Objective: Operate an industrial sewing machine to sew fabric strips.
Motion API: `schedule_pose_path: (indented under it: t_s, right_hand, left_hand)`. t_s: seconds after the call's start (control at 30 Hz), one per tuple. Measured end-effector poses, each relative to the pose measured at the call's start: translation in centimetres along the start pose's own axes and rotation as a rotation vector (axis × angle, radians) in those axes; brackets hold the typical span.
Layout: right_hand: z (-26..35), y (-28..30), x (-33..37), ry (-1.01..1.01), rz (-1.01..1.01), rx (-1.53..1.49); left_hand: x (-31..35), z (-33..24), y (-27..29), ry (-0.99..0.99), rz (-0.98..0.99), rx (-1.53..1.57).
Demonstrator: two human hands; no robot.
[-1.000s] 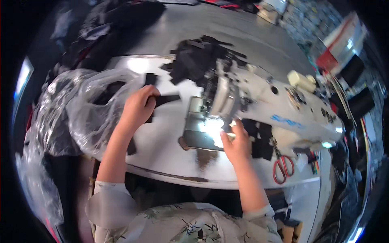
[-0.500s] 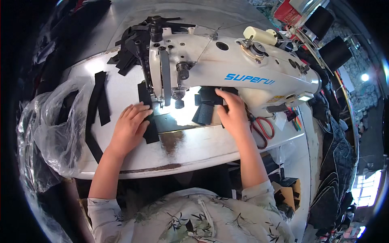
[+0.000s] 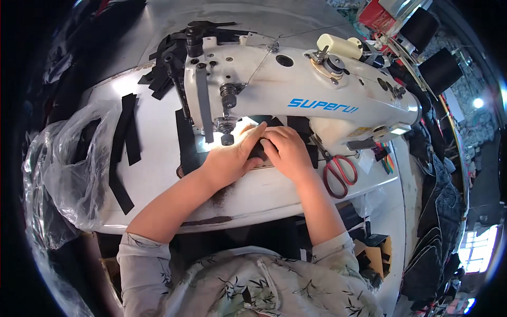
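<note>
Well left of your grip lies 1 clear plastic bag (image 3: 74, 174), then 2 black strips (image 3: 132, 140) on the white table (image 3: 153, 169); beyond your hands, to the left, sits a heap of strips (image 3: 162, 66) too tangled to count. Those look unworked, so I judge the work partway along; no finished piece can be told apart. Nearer, just left of your left hand (image 3: 231, 160), 1 long strip (image 3: 186, 138) lies beside the needle end of 1 sewing machine (image 3: 296, 82). Your fingers curl around a dark piece (image 3: 256, 151) between your 2 hands, but whether your left or right hand (image 3: 289, 153) pinches it, I cannot tell. More black pieces (image 3: 299, 124), partly hidden and uncountable, lie just beyond your right hand; farther right come 1 pair of red-handled scissors (image 3: 332, 160) and, well beyond, 2 black thread cones (image 3: 440, 72).
</note>
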State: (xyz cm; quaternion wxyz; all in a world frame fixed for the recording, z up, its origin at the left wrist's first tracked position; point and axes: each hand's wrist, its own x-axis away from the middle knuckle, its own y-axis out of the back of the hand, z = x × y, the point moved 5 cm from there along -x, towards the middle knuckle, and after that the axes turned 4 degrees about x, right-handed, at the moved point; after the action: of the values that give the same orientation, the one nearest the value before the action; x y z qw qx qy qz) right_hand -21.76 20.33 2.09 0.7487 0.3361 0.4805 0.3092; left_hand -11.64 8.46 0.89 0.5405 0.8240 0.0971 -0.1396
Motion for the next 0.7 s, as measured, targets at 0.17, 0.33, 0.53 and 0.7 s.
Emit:
schedule_pose_path:
  t_s: [0.17,0.33,0.53,0.7]
  right_hand:
    - [-2.2,-0.1,0.3,-0.397,0.018,-0.229]
    - [-3.4,0.6,0.7,-0.480,-0.264,-0.243]
    - [-3.9,2.5,0.8,-0.418,-0.496,-0.411]
    - [-2.9,2.1,3.3,-0.626,-0.442,-0.625]
  left_hand:
    - [-0.5,0.2,-1.0,0.134,0.073,0.119]
    - [-0.7,-0.7,-1.7,0.044,0.053,-0.013]
    - [-0.9,-2.0,-0.8,-0.091,-0.097,-0.121]
    - [3.8,-1.0,5.9,-0.021,-0.128,-0.007]
